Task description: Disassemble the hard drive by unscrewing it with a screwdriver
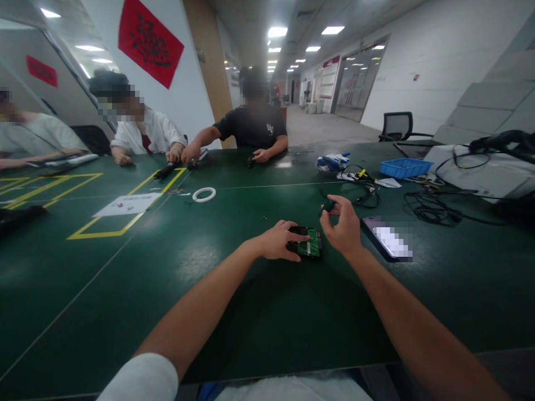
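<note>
A hard drive (pixel 312 244) lies on the green table, its green circuit board facing up and metal contacts at its right end. Across its left part rests my left hand (pixel 279 240), thumb at the near edge and fingers over the board, steadying it. My right hand (pixel 343 225) is raised just right of the drive, thumb and fingers pinched on a small dark piece (pixel 328 205); its exact kind cannot be made out. To the right of that hand, a phone (pixel 387 238) lies with its screen lit.
A blue tray (pixel 405 167), black cables (pixel 438 206) and a bundle in blue and white wrapping (pixel 332 162) lie at the back right. A white ring (pixel 204 194), a paper sheet (pixel 127 204) and yellow tape (pixel 98 236) are on the left. Several people sit across the table.
</note>
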A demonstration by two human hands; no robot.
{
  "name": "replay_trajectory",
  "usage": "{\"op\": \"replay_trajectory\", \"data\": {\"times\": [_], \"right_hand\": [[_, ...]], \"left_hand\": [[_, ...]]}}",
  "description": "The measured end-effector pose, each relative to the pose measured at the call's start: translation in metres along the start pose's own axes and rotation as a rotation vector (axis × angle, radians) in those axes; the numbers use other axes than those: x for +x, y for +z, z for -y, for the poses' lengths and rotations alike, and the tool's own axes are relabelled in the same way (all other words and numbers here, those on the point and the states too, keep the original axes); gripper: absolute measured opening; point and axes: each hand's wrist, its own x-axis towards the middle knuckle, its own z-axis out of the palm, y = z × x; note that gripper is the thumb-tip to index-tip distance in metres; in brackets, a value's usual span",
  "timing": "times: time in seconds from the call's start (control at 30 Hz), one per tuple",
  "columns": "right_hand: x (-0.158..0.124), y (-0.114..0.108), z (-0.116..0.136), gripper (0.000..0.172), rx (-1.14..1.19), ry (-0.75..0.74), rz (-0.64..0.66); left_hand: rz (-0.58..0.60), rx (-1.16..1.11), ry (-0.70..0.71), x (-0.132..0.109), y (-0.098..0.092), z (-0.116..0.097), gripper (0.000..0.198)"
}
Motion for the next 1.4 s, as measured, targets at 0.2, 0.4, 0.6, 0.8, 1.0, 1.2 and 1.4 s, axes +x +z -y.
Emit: {"op": "replay_trajectory", "data": {"times": [0.2, 0.4, 0.6, 0.8, 1.0, 1.2, 1.4], "right_hand": [[-0.001, -0.002, 0.002, 0.039, -0.028, 0.0, -0.005], [0.0, 0.0, 0.004, 0.042, 0.01, -0.023, -0.011], [-0.003, 0.004, -0.005, 0.043, 0.019, -0.015, -0.033], [-0.001, -0.001, 0.0, 0.038, -0.035, -0.067, -0.013], [0.0, 0.0, 0.0, 0.042, -0.018, -0.057, -0.022], [-0.002, 0.003, -0.002, 0.043, -0.023, -0.019, -0.036], [0.0, -0.003, 0.003, 0.04, -0.031, -0.033, -0.001]], "left_hand": [[0.012, -0.014, -0.019, -0.001, 0.001, 0.001, 0.072], [0.001, -0.003, -0.004, 0.0, 0.001, 0.002, 0.072], [0.001, -0.019, -0.007, 0.001, 0.003, 0.002, 0.072], [-0.005, -0.027, -0.017, 0.001, 0.003, 0.002, 0.072], [-0.001, -0.027, -0.023, 0.001, 0.005, 0.005, 0.072], [-0.005, -0.025, -0.021, 0.0, 0.003, 0.003, 0.073], [-0.006, -0.028, -0.017, 0.0, 0.002, 0.001, 0.072]]}}
